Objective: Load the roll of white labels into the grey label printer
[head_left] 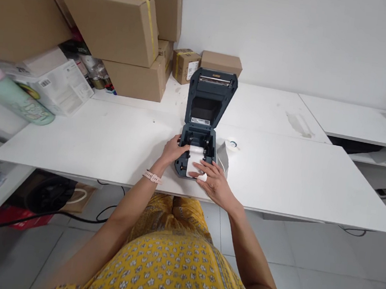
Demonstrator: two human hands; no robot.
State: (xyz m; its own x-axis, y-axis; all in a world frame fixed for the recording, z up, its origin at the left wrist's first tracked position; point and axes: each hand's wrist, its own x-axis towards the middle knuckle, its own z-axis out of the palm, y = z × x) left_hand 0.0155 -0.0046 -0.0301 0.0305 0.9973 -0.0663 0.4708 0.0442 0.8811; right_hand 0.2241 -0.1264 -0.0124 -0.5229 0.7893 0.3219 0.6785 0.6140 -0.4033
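A dark blue-grey label printer (178, 166) stands near the table's front edge with its lid (211, 97) raised. Inside lies a small white label roll (196, 149), its paper strip (194, 159) drawn toward me over the front. My left hand (172, 151) grips the printer's left side, the thumb reaching over the wall to the roll's left end. Over the strip, my right hand (215, 183) rests with its fingers stretched and apart. A small white curl of paper (203, 177) shows by its thumb. Beside the printer on the right is another white roll (231, 145) with a loose band.
Cardboard boxes (116, 22) are stacked at the back left, with smaller ones (185, 66) behind the printer. A mint-green bottle (19, 97) and a white box (62, 86) stand at the left. A black cable (64, 214) hangs below the white table (298, 176).
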